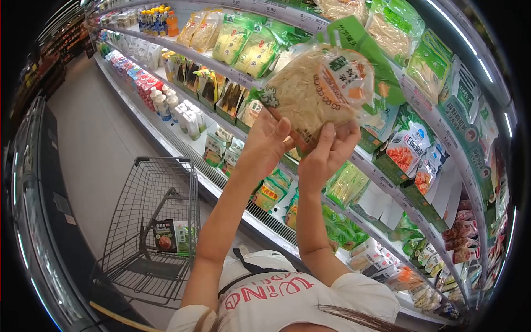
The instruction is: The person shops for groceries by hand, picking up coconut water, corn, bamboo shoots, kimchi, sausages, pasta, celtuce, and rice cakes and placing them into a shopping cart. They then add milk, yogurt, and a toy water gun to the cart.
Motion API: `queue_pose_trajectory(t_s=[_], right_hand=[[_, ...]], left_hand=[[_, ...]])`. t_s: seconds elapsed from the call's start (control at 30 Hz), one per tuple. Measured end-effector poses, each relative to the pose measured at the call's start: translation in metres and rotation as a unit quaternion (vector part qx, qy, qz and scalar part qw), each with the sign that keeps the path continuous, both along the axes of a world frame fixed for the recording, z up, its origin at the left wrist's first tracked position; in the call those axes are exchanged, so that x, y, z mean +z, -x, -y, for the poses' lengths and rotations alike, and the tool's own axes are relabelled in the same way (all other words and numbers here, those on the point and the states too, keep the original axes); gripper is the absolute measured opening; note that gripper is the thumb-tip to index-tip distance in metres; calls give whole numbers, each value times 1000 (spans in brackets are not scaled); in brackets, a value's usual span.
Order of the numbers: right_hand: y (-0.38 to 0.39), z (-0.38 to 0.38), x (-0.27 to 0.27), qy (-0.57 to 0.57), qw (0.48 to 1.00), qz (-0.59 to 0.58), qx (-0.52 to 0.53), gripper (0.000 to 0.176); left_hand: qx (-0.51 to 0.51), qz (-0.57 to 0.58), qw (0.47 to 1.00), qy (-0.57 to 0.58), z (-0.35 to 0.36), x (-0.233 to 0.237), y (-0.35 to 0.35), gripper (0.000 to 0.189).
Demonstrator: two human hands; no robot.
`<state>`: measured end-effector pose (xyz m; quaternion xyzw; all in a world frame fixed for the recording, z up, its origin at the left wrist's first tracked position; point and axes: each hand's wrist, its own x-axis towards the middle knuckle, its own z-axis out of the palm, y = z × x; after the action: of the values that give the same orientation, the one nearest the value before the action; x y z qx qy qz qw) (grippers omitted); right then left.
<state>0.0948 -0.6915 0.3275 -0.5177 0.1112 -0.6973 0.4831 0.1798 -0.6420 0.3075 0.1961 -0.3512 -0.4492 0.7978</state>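
Note:
A clear plastic package with pale, flat food inside (301, 91) is held up in front of the refrigerated shelves, its orange and white label facing me. My left hand (265, 141) grips its lower left edge, thumb in front. On its lower right edge, my right hand (332, 152) pinches the package between thumb and fingers. Behind the package stands a green display sign (345, 34). Both forearms reach up from below, side by side.
Shelves with packaged food curve from the left to the right, with yellow-green packs (257, 52) and white bottles (191, 124). A wire shopping cart (124, 221) holding two packs stands at the lower left. Beyond it runs a dark cabinet edge (47, 205).

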Motion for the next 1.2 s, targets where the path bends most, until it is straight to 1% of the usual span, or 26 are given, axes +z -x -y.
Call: queue_pose_trajectory(t_s=[0.03, 0.07, 0.1, 0.13, 0.23, 0.3, 0.33, 0.37, 0.4, 0.47, 0.5, 0.57, 0.6, 0.63, 0.67, 0.7, 0.77, 0.87, 0.9, 0.93, 0.97, 1.0, 1.07, 1.1, 1.17, 1.2], right_hand=[[2, -15, -16, -35, 997, -31, 58, 38], [4, -24, -33, -61, 982, -49, 173, 38], [3, -34, -48, -97, 965, -82, 229, 38], [0, -45, -65, -135, 942, -111, 285, 38], [-15, -49, -115, -146, 871, -233, 407, 36], [-36, -60, -132, -200, 846, -234, 436, 34], [-48, -67, -142, -226, 828, -238, 455, 33], [-57, -71, -157, -284, 785, -282, 473, 34], [-66, -85, -159, -290, 770, -289, 489, 34], [-87, -108, -194, -304, 718, -302, 548, 32], [-96, -123, -208, -314, 683, -365, 550, 32], [-118, -158, -279, -284, 650, -442, 549, 32], [-128, -176, -313, -264, 622, -482, 557, 33], [-137, -200, -345, -290, 598, -496, 559, 32], [-144, -223, -357, -321, 572, -537, 530, 31], [-150, -243, -384, -350, 556, -532, 535, 29], [-161, -273, -427, -396, 484, -583, 518, 26], [-167, -298, -478, -503, 452, -592, 439, 25], [-169, -304, -503, -502, 467, -600, 412, 25], [-170, -309, -529, -501, 481, -608, 384, 25], [-174, -310, -541, -495, 496, -618, 358, 26], [-178, -308, -522, -492, 485, -629, 356, 26], [-187, -294, -464, -486, 468, -650, 349, 26], [-190, -291, -481, -480, 502, -649, 312, 29], [-193, -277, -483, -426, 453, -670, 406, 27], [-190, -271, -481, -394, 427, -678, 450, 29]], left_hand=[[12, -43, 999, -3, -24, -11, 0, 68], [27, -85, 996, -7, -48, -21, -1, 61], [50, -158, 986, -15, -69, -38, 0, 55], [57, -142, 988, -33, -93, -62, -5, 55], [130, -193, 971, -59, -139, -111, -4, 53], [178, -237, 953, -61, -161, -130, -3, 52], [199, -227, 950, -77, -170, -139, -3, 53], [224, -219, 945, -95, -182, -148, -5, 53], [248, -213, 938, -116, -196, -158, -4, 54], [289, -314, 890, -158, -224, -177, -6, 52], [304, -373, 858, -178, -240, -193, -9, 51], [343, -466, 790, -203, -269, -246, -21, 46], [385, -481, 758, -213, -283, -266, -25, 43], [426, -494, 724, -224, -297, -285, -29, 40], [446, -504, 696, -249, -313, -317, -33, 38], [466, -513, 667, -274, -328, -352, -36, 36], [445, -571, 609, -323, -354, -414, -38, 37], [408, -637, 546, -361, -369, -458, -43, 31], [410, -628, 558, -356, -366, -457, -42, 24], [414, -618, 562, -363, -371, -489, -41, 22], [407, -617, 586, -331, -375, -525, -43, 24], [399, -616, 609, -300, -381, -549, -44, 26], [399, -529, 682, -309, -375, -544, -49, 36], [396, -481, 717, -313, -367, -532, -52, 42], [324, -430, 659, -526, -351, -491, -63, 51], [303, -391, 646, -581, -344, -489, -64, 55]])
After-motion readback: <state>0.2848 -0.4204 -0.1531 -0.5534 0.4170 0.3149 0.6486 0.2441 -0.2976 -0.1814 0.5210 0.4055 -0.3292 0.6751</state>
